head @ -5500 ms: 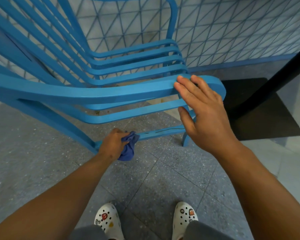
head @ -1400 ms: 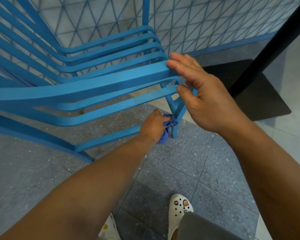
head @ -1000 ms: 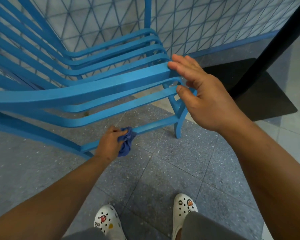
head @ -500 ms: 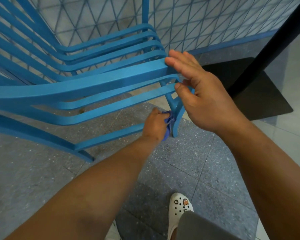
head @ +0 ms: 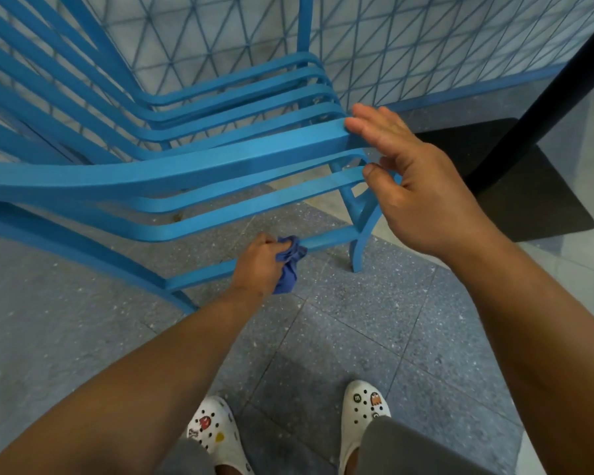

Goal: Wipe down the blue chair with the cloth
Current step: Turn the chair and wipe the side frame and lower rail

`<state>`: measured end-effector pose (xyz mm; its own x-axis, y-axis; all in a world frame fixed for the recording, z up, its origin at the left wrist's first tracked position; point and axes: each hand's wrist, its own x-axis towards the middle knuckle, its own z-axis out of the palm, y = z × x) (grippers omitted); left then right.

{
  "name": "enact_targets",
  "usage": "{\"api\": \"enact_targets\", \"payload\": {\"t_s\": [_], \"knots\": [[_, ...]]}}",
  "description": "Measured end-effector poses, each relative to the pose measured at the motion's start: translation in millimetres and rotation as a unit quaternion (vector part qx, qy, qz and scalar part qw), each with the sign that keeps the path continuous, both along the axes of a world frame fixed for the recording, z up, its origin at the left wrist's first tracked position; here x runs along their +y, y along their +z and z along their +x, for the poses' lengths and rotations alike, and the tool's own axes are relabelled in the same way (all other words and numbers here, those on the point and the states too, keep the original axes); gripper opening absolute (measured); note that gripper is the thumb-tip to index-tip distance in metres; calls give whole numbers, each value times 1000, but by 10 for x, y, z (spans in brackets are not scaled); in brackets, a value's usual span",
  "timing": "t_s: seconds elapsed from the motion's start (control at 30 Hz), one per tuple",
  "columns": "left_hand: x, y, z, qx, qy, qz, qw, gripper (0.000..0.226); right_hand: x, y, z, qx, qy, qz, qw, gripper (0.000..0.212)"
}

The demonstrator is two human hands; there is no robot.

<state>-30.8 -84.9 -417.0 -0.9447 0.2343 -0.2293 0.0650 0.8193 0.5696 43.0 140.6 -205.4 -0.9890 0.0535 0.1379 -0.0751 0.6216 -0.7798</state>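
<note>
Our left hand (head: 259, 264) grips the bunched cloth (head: 288, 262) against the low side rail (head: 326, 240) of the blue chair (head: 192, 166), just below frame centre. Half a second ago it was pressed further right, at the front leg (head: 357, 248); now it has slid back left along the rail. Our right hand (head: 412, 186) stays where it was, fingers straight on the end of the armrest (head: 254, 156), right of centre. Both white clogs (head: 364, 413) are in view again at the bottom edge.
</note>
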Motion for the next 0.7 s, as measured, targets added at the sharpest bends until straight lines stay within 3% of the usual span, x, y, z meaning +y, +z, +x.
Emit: {"api": "enact_targets", "payload": {"t_s": [0.13,0.17,0.23,0.33,0.5,0.7], "knots": [[-160,-39,-42,-18,86,56,995,17,-44,-46,0,18,-10,4,1000,58],[-144,-42,-30,-27,78,55,995,8,-54,-54,-8,22,-12,3,1000,58],[-68,-34,-25,-22,49,51,997,17,-68,-58,-14,24,-13,2,1000,58],[138,119,9,-63,141,156,976,22,-62,-64,-17,20,-13,3,1000,58],[628,-22,-66,-108,123,206,965,31,-55,-70,-21,23,-15,10,1000,58],[1230,233,77,-68,59,189,978,7,-58,-84,-3,26,-13,22,999,60]]}}
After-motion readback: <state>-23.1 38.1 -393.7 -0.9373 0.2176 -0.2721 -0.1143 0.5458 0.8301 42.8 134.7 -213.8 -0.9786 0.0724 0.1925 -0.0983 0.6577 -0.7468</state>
